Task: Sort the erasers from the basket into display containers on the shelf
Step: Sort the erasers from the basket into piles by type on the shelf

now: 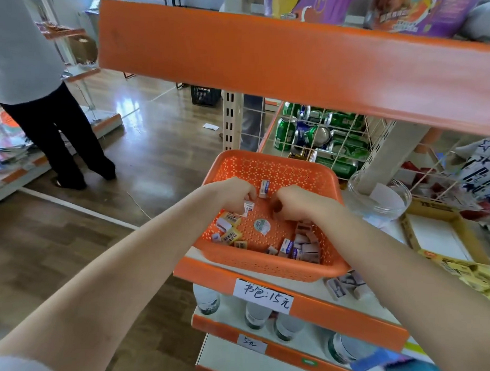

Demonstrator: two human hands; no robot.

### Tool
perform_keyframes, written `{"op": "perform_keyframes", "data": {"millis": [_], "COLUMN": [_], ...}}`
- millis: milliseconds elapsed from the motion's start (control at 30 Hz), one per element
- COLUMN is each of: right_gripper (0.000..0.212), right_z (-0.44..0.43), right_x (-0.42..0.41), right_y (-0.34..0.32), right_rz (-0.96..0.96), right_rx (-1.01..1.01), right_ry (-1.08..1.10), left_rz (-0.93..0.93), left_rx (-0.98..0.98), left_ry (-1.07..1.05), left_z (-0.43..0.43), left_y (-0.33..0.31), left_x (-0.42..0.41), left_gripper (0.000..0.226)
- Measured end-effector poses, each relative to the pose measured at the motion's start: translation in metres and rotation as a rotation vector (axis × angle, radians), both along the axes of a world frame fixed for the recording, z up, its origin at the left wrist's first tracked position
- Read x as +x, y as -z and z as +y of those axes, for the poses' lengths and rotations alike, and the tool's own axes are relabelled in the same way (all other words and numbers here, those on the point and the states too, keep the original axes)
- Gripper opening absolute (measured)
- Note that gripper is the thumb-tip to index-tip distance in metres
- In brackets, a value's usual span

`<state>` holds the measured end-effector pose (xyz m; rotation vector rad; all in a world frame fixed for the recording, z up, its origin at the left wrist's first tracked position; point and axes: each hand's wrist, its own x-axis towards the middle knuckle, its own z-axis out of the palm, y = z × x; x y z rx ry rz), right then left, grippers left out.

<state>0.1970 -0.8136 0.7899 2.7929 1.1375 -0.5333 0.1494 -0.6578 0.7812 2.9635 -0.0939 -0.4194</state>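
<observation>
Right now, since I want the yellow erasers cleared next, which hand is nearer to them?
Left. The left hand, pinching a white eraser, sits just beyond the yellow erasers; the right hand is across the basket.

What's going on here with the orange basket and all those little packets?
A person is sorting erasers. Both hands are inside the orange basket, which sits on a shelf. The left hand pinches a small white-wrapped eraser. The right hand is curled over the basket floor, and whether it holds anything can't be seen. More erasers lie loose in the basket. A glass jar and a cardboard tray stand to its right.
</observation>
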Motion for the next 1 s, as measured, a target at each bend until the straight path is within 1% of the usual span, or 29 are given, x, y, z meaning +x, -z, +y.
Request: {"op": "perform_keyframes", "data": {"millis": [67,167,300,400,500,633,700,833,900,1000], "right_gripper": [0.036,0.041,0.041,0.039,0.038,0.034,0.034,0.033,0.030,0.025], "right_z": [-0.003,-0.011,-0.022,-0.020,-0.017,-0.017,-0.017,-0.018,-0.018,-0.027], "right_x": [0.004,0.011,0.017,0.016,0.015,0.015,0.016,0.014,0.012,0.005], "right_y": [-0.003,-0.007,-0.003,0.003,0.008,0.009,0.008,0.005,0.000,-0.016], "right_rz": [0.010,0.043,0.067,0.095,0.061,0.039,0.046,0.029,-0.003,-0.073], "right_rx": [0.007,0.091,0.141,0.102,0.060,0.046,0.068,0.121,0.148,0.252], "right_ry": [0.011,0.064,0.123,0.106,0.077,0.050,0.057,0.049,0.028,0.012], "left_rz": [0.016,0.055,0.092,0.089,0.071,0.118,0.130,0.109,0.089,0.052], "left_rx": [-0.012,-0.055,-0.127,-0.125,-0.076,-0.082,-0.075,-0.095,-0.096,-0.100], "left_ry": [-0.006,-0.008,-0.012,0.005,0.027,0.041,0.079,0.127,0.130,0.131], "left_z": [0.000,0.001,0.001,0.000,0.000,-0.002,-0.003,-0.002,-0.003,0.002], "left_y": [0.001,0.002,0.004,0.005,0.007,0.007,0.007,0.013,0.011,0.012], "left_x": [0.001,0.002,0.003,0.003,0.004,0.005,0.005,0.009,0.008,0.015], "left_gripper": [0.055,0.053,0.050,0.049,0.051,0.050,0.045,0.024,0.021,0.016]}}
